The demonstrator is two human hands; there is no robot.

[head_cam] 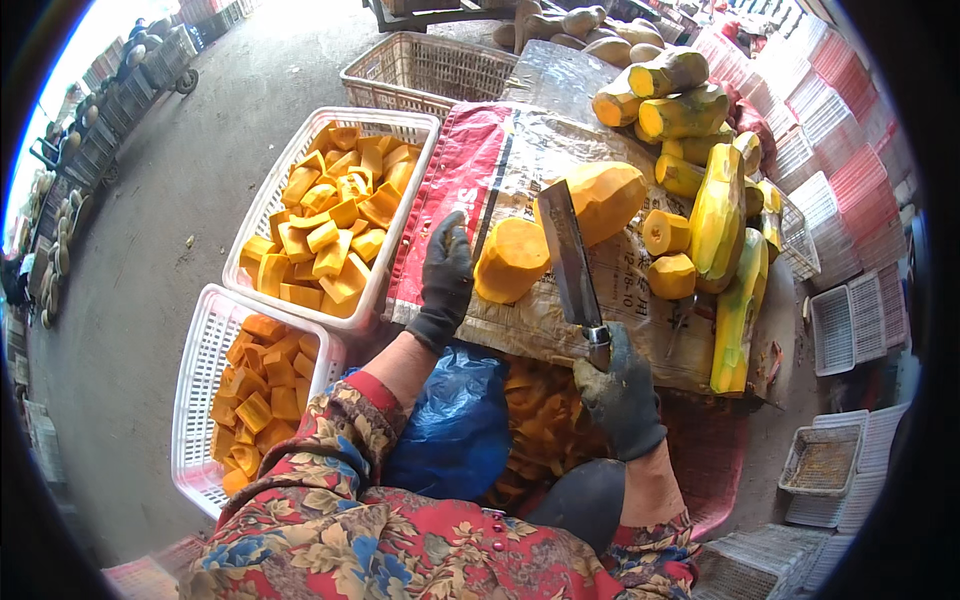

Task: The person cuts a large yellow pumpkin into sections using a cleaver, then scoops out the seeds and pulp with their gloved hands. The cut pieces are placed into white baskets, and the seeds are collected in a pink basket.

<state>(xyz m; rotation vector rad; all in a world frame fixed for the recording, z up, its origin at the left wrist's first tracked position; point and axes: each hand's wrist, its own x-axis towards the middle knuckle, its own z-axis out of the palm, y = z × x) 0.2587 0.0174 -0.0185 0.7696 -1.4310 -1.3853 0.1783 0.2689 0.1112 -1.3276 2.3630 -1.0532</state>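
My right hand (619,394), in a dark work glove, grips the handle of a broad-bladed knife (568,255). The blade points away from me and covers the near end of a large peeled pumpkin piece (606,196). A shorter peeled pumpkin chunk (511,260) with a flat cut face lies left of the blade. Beside that chunk is my left hand (445,281), also gloved, with nothing visible in it; whether it touches the chunk is hard to tell. Both pieces rest on a printed woven sack (525,330) spread over the work surface.
White plastic crates of cut pumpkin, one farther (330,321) and one nearer (196,375), stand at left. Partly peeled pumpkins (718,217) crowd the right side. Below the sack's edge are a blue plastic bag (450,427) and orange peelings (544,420). An old crate (420,67) stands behind.
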